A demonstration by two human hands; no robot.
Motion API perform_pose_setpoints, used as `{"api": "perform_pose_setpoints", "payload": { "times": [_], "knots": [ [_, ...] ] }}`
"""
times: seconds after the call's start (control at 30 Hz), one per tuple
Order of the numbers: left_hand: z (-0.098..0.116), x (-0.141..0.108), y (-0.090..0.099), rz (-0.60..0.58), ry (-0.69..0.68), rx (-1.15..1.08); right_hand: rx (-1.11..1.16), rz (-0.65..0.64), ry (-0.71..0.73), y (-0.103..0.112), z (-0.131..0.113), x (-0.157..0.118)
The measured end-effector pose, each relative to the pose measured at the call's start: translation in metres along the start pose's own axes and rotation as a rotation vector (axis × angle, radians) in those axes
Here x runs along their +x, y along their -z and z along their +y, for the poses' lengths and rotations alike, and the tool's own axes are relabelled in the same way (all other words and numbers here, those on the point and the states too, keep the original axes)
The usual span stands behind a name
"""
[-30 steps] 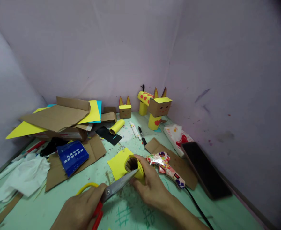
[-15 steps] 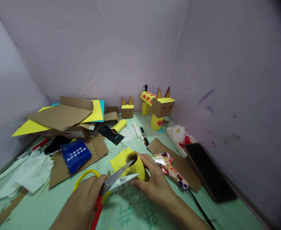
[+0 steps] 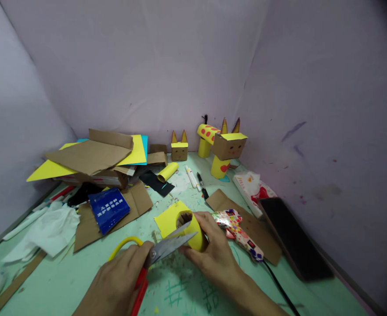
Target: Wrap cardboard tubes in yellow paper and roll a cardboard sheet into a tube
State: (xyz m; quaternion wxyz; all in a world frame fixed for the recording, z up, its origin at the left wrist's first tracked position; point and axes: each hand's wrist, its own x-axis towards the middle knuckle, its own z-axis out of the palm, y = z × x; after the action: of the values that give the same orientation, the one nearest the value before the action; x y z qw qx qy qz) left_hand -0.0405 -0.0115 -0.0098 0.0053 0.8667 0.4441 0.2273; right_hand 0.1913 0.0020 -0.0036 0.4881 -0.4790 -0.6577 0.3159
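My left hand [image 3: 124, 272] is wrapped round the red and yellow handles of the scissors [image 3: 167, 248]. Their blades are parted, and the tips reach the near side of a yellow paper-covered tube [image 3: 196, 235]. My right hand [image 3: 215, 252] grips that tube from the right, its open end facing up and left. A yellow paper sheet [image 3: 167, 218] lies just behind the tube. Farther back are a second yellow tube [image 3: 168, 171] and a black paper piece [image 3: 156, 183].
Cardboard and coloured paper [image 3: 91, 156] are stacked at the back left, near a blue packet [image 3: 109, 210]. A cardboard animal [image 3: 229, 147] and a small cardboard head [image 3: 179, 152] stand behind. On the right lie a glue gun [image 3: 239, 230], a phone [image 3: 295, 239] and a tissue pack [image 3: 254, 188].
The view has shifted, so the scene sits slightly farther right. The scissors' blades are a little closer together and point more upward at the tube.
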Motion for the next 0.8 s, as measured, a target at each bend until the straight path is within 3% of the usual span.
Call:
{"api": "perform_pose_setpoints", "payload": {
  "times": [0.37,0.53,0.7,0.8],
  "knots": [
    [0.001,-0.001,0.004,-0.025,-0.007,-0.051,-0.041,0.051,0.025,-0.004,0.0,-0.005],
    [0.001,0.002,0.01,-0.175,-0.005,-0.069,-0.093,0.059,-0.07,-0.002,-0.006,-0.002],
    [-0.004,0.003,0.011,-0.26,-0.035,-0.09,0.024,-0.089,-0.2,0.004,-0.009,-0.001],
    [-0.01,0.003,0.008,-0.176,-0.073,-0.075,0.149,-0.179,-0.203,0.008,-0.007,0.0]
  ]
}}
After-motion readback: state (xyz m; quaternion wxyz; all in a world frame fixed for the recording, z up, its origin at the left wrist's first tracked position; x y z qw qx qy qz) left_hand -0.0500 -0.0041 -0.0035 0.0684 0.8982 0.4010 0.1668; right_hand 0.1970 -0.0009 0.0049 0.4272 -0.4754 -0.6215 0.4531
